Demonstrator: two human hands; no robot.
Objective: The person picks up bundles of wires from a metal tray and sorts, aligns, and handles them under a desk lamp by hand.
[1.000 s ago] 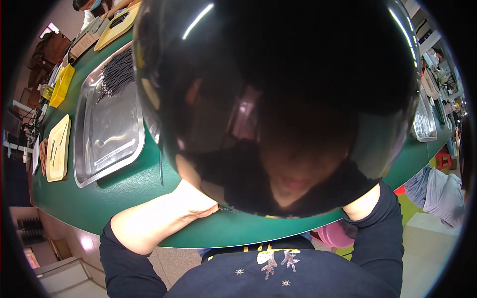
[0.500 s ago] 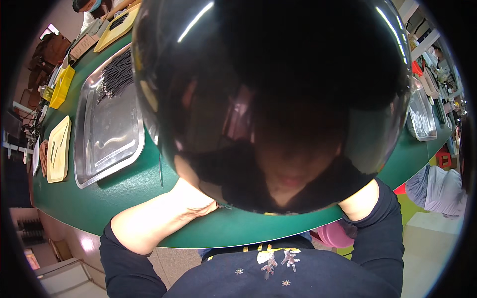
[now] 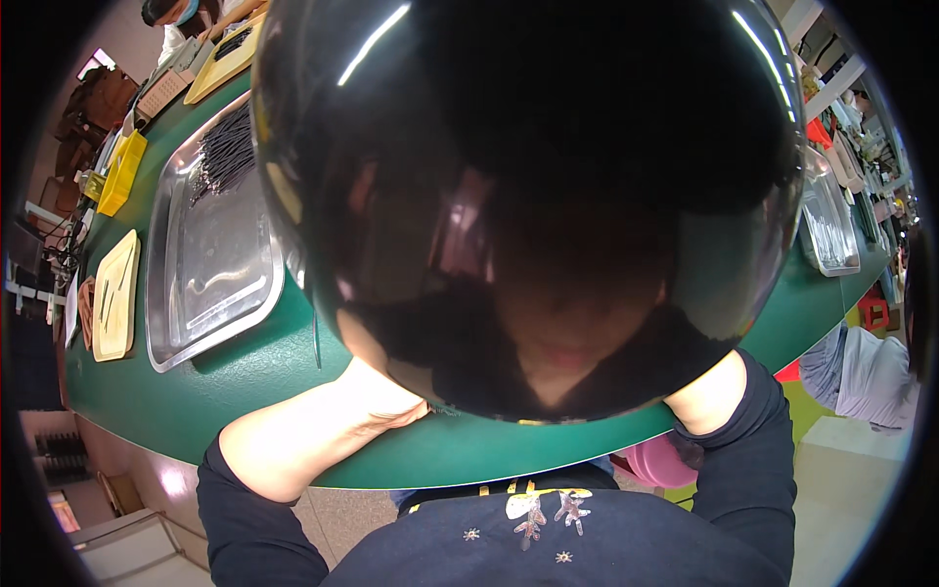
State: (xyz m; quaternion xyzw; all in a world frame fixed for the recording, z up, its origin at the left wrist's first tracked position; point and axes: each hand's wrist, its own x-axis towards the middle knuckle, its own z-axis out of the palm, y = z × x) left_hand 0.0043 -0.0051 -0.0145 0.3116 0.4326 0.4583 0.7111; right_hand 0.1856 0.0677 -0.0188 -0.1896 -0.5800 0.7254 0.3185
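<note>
A large, glossy black rounded thing (image 3: 528, 225) fills the middle of the head view and hides most of my work area. My left hand (image 3: 391, 399) rests low over the green table (image 3: 469, 455), partly behind its lower left rim. Only the wrist and the heel of that hand show; its fingers are hidden. My right wrist (image 3: 709, 396) goes behind the lower right rim, and the hand itself is covered. What either hand holds, if anything, cannot be seen. Some small dark marks (image 3: 445, 411) show beside my left hand, too small to name.
Left of my hands is a metal tray (image 3: 210, 328) with a bundle of thin black pieces (image 3: 227, 152). A cream tray (image 3: 115, 313) and a yellow bin (image 3: 122, 171) lie farther left. A thin green stick (image 3: 317, 338) is near my left wrist. At right stands a clear tray (image 3: 829, 230).
The glossy black thing has shifted slightly to the left in view. Both of my forearms stay nearly where they were.
</note>
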